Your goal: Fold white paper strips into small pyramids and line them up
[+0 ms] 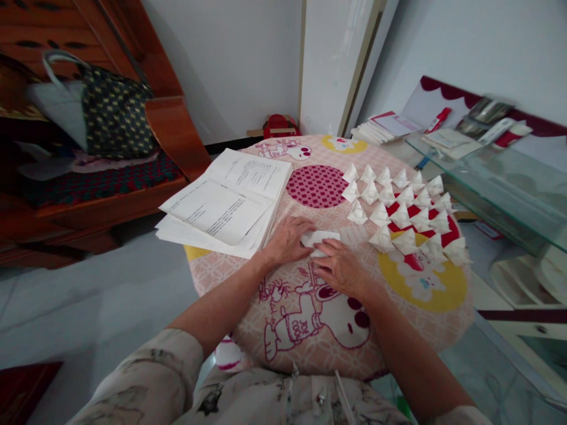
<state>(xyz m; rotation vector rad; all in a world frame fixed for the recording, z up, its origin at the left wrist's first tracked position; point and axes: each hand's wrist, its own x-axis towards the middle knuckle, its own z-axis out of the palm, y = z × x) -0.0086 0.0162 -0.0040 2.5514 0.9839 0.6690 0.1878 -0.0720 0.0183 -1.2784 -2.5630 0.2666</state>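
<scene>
Both my hands rest on a small folded white paper (319,238) near the middle of a round table (283,342) with a pink cartoon-print cloth. My left hand (287,239) lies on the paper's left end, fingers bent and pressing down. My right hand (339,267) presses its lower right part with the fingers together. To the right of the hands, several small white folded paper triangles (401,212) stand in rows on the cloth. A stack of printed sheets (225,203) lies at the table's left side, just beyond my left hand.
A glass-topped counter (500,177) with booklets and packets stands at the right. A wooden bench (101,189) with a dotted bag (113,112) is at the left. A red object (279,125) sits on the floor by the white wall.
</scene>
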